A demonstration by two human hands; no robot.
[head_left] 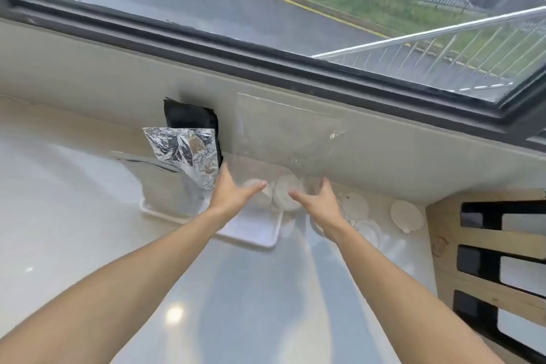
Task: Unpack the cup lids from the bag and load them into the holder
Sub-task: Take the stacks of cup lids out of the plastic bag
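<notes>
Two bare forearms (124, 284) reach forward from the bottom edge over a pale, glossy table (74, 216). The left hand (229, 193) is stretched out with straight fingers, thumb raised, its fingertips at the lower part of a clear plastic bag (283, 133). The right hand (320, 201) mirrors it, fingers extended toward the left, thumb up. Neither grip closes on anything that can be seen; both are spread apart, on either side of the bag's bottom, and whether they touch the film cannot be told.

The bag stands tall against the beige wall under the window (266, 9), see-through and nearly limp. At its bottom a round white cup lid (288, 192) shows through the plastic between the two hands, with another pale lid shape just left of it, blurred.

More lids (356, 207) lie loose on the table right of the right hand, flat white discs, one (405, 216) near a wooden holder (484, 233) with dark slots at the right edge. What the slots contain cannot be made out.

A white tray (254, 236) sits beneath the hands. A crumpled silver foil pouch (186, 154) stands at its left end, a black pouch (189, 120) behind it.
</notes>
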